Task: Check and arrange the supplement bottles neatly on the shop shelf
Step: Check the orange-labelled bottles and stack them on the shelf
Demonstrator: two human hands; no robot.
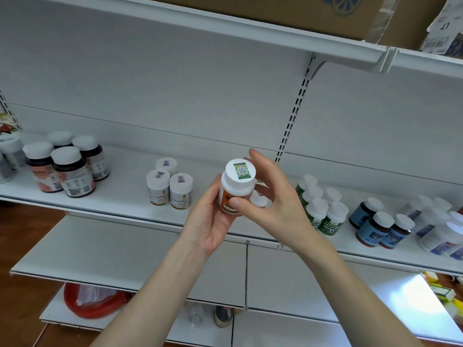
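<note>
Gripping an orange-labelled supplement bottle (234,190) in the left hand (213,221), fingers curled round its left side and base. Pinching the same bottle with the right hand (278,204), thumb (238,202) pressed on the label, remaining fingers loosely spread and arched behind the white cap (240,174) with its green code sticker. Held upright between both palms, in front of the white shelf (120,199), midway between three white bottles (169,187) on the left and green-labelled bottles (322,209) on the right.
</note>
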